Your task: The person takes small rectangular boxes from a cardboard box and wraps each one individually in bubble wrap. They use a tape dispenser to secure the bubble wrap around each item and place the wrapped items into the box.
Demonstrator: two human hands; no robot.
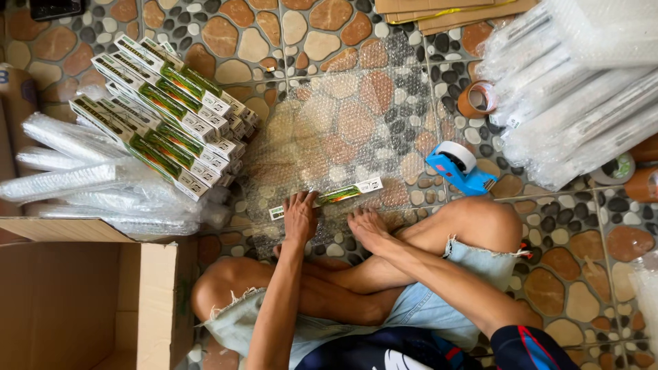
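Note:
I sit cross-legged on a pebble-patterned floor. A sheet of clear bubble wrap is spread in front of me. A long thin green-and-white box lies on its near edge. My left hand presses down on the box's left part, fingers curled over it. My right hand rests flat on the bubble wrap's near edge just below the box, palm down, fingers spread.
A stack of several identical long boxes lies at the left, beside bubble-wrapped bundles. An open cardboard carton stands at lower left. A blue tape dispenser, brown tape rolls and wrapped packages lie at the right.

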